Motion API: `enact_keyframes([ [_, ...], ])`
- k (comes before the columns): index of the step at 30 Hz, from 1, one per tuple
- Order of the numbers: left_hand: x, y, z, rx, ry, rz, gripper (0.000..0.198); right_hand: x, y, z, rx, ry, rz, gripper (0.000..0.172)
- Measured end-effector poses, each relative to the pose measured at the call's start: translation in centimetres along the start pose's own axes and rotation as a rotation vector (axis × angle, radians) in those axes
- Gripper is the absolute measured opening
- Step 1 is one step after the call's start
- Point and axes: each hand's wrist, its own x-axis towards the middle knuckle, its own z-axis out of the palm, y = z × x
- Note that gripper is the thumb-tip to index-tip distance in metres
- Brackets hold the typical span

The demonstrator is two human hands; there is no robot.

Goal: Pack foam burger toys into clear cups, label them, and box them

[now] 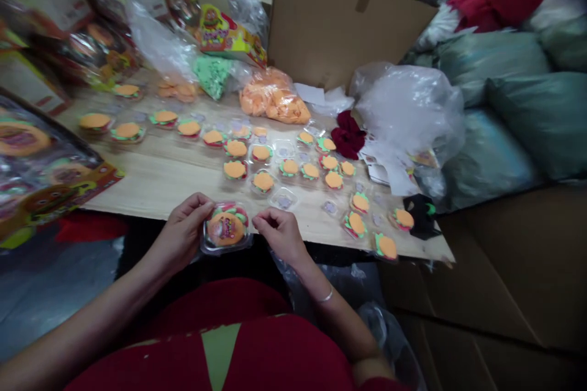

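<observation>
The left hand's (180,235) fingers grip the pack (227,227) by its left edge, thumb uppermost; the pack is clear plastic with a toy burger inside, a printed label over the bun, and it sits between the two sets of fingers at the table's (151,178) near edge; the right hand's (285,237) fingers are drawn together in a pinch just beside the pack's right edge, though whether anything lies between them I cannot tell; a bracelet (326,296) circles the wrist behind these fingers; just beyond the right fingers lies a tray (283,198) of clear plastic, and past it a cluster of burgers (263,181); more of them stretch away to the right of the right fingers, near a black bundle (419,217), and in a row beyond the left fingers; well to the left of the left fingers stands a display box (55,186); farther out, beyond both sets of fingers, are an orange bag (274,98), a green bag (212,75), a dark red cloth (349,134) and a carton (339,18); far right of the right fingers are grey-green sacks (541,122).
</observation>
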Motion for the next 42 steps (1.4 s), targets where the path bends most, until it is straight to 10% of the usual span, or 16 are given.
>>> enact_keyframes([
  [5,-1.1,0.3,-2.7,-0.059,0.061,0.053,0.04,1.3,1.8,5.1,0.386,-0.231,0.185,0.034],
  [11,-0.9,1.0,-7.0,-0.138,0.263,0.115,0.046,3.7,2.9,11.0,0.525,-0.197,0.285,0.043],
  [17,-0.4,3.1,-10.1,-0.169,0.414,0.166,0.047,5.0,-0.6,11.3,-0.025,0.01,-0.228,0.026],
  [27,-0.4,2.3,-9.9,-0.172,0.527,0.352,0.037,6.6,-0.3,16.1,0.204,-0.168,0.102,0.023],
  [42,-0.6,1.6,-9.6,-0.205,0.544,0.426,0.035,6.5,0.4,17.4,0.113,-0.184,-0.093,0.033],
])
